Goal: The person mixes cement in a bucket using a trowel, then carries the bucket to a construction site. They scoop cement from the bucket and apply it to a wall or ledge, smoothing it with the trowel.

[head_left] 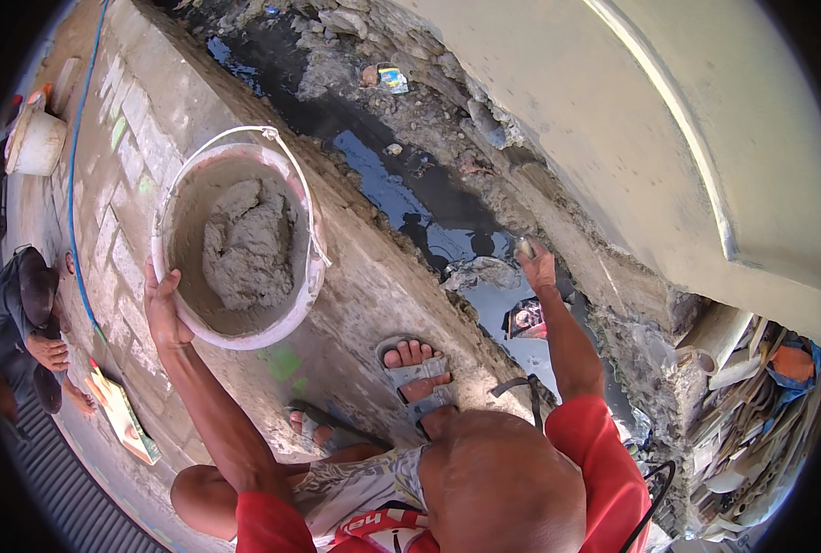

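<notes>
My left hand [164, 309] grips the side of a pale plastic bucket [290, 304] at its rim. A lump of wet grey mortar [244, 241] lies inside, and its thin handle rests raised around the rim. My right arm reaches out over a drain channel with dark water [401, 194]. My right hand [537, 265] is closed around a small greyish thing at its fingertips, too small to make out, near the rough far bank [567, 221].
My sandaled feet [410, 373] are on the concrete edge. At left are another person [32, 313] crouching, a white bucket [32, 138], a blue hose [76, 230] and a flat printed board [120, 415]. At right stand a wall [733, 120] and piled pipes [742, 415].
</notes>
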Motion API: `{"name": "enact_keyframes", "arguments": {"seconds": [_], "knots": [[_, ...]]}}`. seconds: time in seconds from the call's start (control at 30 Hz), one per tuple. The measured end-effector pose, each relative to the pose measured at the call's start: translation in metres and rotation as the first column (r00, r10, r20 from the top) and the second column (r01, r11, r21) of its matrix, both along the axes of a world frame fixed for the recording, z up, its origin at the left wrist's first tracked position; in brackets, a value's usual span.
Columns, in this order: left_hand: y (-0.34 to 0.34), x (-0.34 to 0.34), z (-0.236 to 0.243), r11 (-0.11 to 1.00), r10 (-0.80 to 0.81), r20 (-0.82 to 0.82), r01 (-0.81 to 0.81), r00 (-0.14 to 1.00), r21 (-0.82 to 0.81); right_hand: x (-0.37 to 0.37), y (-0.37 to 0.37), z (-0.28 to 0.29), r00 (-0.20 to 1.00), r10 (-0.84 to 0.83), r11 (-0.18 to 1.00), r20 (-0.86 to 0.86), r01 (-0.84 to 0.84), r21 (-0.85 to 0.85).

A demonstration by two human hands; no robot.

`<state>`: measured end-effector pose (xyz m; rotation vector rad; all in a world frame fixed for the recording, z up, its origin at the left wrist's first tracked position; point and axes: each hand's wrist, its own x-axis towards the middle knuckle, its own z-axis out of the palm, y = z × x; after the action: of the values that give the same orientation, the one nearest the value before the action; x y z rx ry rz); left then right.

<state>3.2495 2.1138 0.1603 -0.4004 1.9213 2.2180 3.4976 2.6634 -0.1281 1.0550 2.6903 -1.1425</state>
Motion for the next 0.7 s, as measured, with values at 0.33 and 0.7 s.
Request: {"name": "enact_keyframes", "arguments": {"seconds": [0.33,0.7], "knots": [[-0.002,0.002,-0.001,1.0,0.024,0.01,-0.023,1.0,-0.021,-0.054,0.021,0.019,0.984,-0.173,0.898,-0.05,0.137,-0.418],[-0.002,0.002,-0.002,0.999,0.038,0.021,-0.038,0.999,-0.029,-0.034,0.035,0.083,0.966,-0.251,0.722,-0.066,0.142,-0.677]]}}
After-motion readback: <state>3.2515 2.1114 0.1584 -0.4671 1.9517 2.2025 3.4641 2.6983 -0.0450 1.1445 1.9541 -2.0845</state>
